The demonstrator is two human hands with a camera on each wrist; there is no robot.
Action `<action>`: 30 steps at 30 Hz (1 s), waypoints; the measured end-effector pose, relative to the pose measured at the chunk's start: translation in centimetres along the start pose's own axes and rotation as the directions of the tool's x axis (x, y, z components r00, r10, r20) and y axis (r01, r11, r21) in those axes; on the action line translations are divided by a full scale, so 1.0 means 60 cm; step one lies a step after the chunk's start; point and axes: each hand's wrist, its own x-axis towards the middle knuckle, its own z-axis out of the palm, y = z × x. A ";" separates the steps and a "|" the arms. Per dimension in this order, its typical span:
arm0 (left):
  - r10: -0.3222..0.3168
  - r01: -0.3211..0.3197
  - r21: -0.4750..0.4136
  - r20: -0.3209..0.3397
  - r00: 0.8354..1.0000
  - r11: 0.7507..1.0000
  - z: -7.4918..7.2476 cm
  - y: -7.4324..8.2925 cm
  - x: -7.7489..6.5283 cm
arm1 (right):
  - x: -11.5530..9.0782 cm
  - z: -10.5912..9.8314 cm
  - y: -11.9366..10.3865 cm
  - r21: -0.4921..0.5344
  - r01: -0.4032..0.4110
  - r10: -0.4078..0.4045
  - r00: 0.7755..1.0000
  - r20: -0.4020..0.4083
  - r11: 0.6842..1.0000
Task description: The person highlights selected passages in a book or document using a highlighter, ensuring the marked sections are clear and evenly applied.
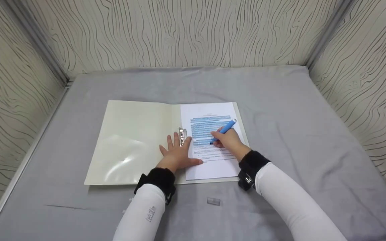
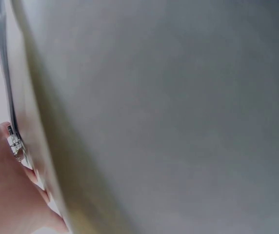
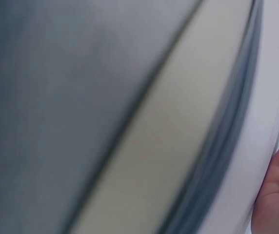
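Pinching the blue marker low on its barrel, the right hand has it clamped between thumb and fingers on my feed, tip down near the middle of the printed page, the tail leaning between one and two o'clock. Over at eight o'clock on that page, I have the left hand laid flat, fingers spread apart, across the sheet's edge and the folder, right beside the metal clip.

Handling, as I judge it: the marker is light, stiff and smooth, maybe a touch slippery, so I'd take it just above the tip. The paper is thin, easily creased; I'd steady it flat near its nine o'clock edge. The cover looks bendy and glossy.

Now the writing: I've got a short heading towards twelve o'clock, then lines, many covered in blue strokes, all too small for me to read. The left sleeve carries lettering that seems to end in "Slim". I can find no brand on the marker. At six o'clock from the page, a small clear piece lies on the desk.
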 end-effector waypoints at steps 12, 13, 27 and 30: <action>0.006 -0.006 -0.006 0.002 1.000 1.000 0.001 -0.002 0.000 | -0.001 -0.005 -0.001 -0.007 -0.010 0.010 1.000 -0.004 1.000; 0.005 -0.005 -0.005 0.004 1.000 1.000 0.001 -0.002 0.000 | -0.001 -0.005 -0.001 -0.006 -0.012 0.012 1.000 -0.005 1.000; -0.005 0.005 -0.006 0.011 1.000 1.000 0.003 -0.001 0.002 | 0.001 -0.009 0.000 -0.023 -0.032 0.032 0.999 -0.011 0.999; -0.006 0.006 -0.005 0.012 1.000 1.000 0.002 -0.001 0.001 | 0.001 -0.010 0.000 -0.034 -0.036 0.036 0.999 -0.011 0.999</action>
